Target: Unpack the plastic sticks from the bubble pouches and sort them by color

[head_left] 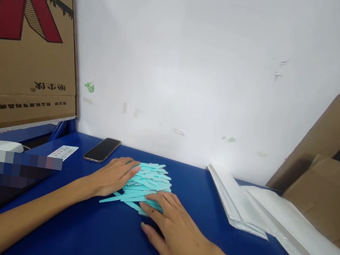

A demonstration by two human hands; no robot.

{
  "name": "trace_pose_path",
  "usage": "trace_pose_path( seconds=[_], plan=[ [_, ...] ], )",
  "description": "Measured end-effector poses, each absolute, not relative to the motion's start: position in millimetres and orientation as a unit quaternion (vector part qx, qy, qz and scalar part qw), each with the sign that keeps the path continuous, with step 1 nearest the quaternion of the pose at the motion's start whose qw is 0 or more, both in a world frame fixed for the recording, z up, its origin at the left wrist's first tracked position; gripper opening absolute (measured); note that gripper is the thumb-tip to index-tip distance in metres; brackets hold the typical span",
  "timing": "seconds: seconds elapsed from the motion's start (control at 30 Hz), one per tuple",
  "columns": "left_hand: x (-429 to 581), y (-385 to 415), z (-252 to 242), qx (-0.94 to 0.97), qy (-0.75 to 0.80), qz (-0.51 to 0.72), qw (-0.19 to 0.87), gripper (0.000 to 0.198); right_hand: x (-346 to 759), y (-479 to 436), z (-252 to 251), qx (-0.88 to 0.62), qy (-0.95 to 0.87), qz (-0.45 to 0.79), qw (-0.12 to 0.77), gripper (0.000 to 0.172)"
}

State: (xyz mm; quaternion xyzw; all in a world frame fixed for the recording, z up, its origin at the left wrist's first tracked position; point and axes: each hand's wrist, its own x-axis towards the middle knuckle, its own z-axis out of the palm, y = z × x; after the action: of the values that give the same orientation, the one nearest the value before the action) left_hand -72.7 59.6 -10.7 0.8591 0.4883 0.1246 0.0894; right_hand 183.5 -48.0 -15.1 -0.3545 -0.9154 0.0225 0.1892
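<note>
A heap of thin turquoise strips [150, 179], some with tapered ends, lies on the blue table [85, 234]. Several of them stick out toward the lower left of the heap. My left hand [115, 177] rests along the heap's left side, fingers stretched out over its edge and not wrapped round anything. At the near right side, my right hand [171, 229] touches the strips with its fingertips. Its thumb is spread away from the fingers, above the table top. The strips under both hands are partly hidden.
A black-screened phone [102, 149] and a printed white card [63, 152] lie at the back left. Flat white plastic packets [240, 209] lie on the right. Cardboard boxes stand at the left [23, 69] and right [321, 195]. A white wall [190, 71] rises behind.
</note>
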Motion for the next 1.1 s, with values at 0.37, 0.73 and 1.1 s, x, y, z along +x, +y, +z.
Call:
trace_pose_path(
  seconds=[0.37,0.73,1.1],
  plan=[
    [-60,47,-11,0.876,0.451,0.144,0.088,0.065,183,-50,-16,-0.380,-0.901,0.043,0.207,0.035],
    [-70,51,3,0.882,0.445,0.115,0.102,0.060,183,-50,-17,-0.376,-0.900,0.045,0.215,0.032],
    [-77,57,8,0.886,0.437,0.126,0.097,0.054,183,-50,-18,-0.375,-0.893,0.057,0.240,0.028]
  ],
)
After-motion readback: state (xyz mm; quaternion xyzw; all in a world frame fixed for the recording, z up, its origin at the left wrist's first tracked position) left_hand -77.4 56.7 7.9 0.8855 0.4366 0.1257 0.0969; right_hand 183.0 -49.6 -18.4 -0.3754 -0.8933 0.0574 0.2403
